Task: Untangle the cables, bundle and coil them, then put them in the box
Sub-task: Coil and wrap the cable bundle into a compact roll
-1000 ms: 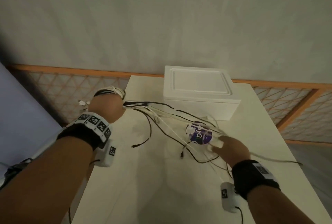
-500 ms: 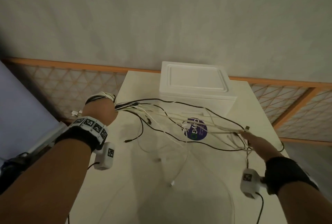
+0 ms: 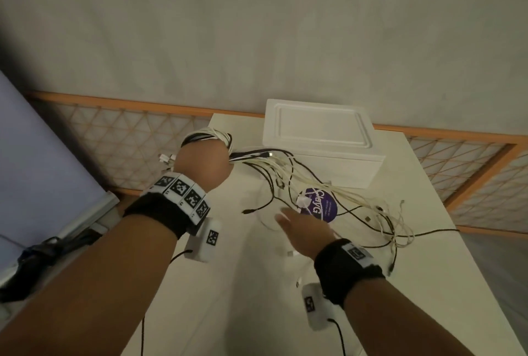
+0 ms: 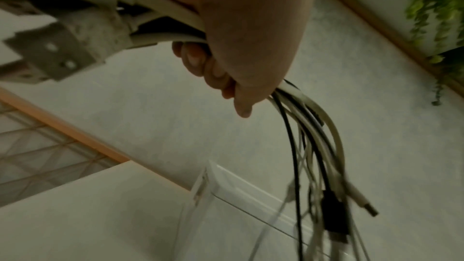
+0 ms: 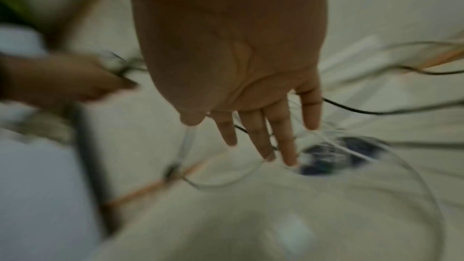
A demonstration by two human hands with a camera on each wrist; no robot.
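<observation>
Fisted left hand (image 3: 203,165) grips cables (image 3: 288,172) beside the box (image 3: 320,138) on a white table (image 3: 257,312); right hand (image 3: 303,231) hovers, fingers spread.

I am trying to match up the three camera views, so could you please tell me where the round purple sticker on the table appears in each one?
Head view: the purple sticker lies mid-table, right of centre, just beyond the right hand, under cables.
Left wrist view: not in it.
Right wrist view: a blurred dark patch at lower right, past the fingertips.
Shared landmark: the left hand gripping the cables, seen in all three.
</observation>
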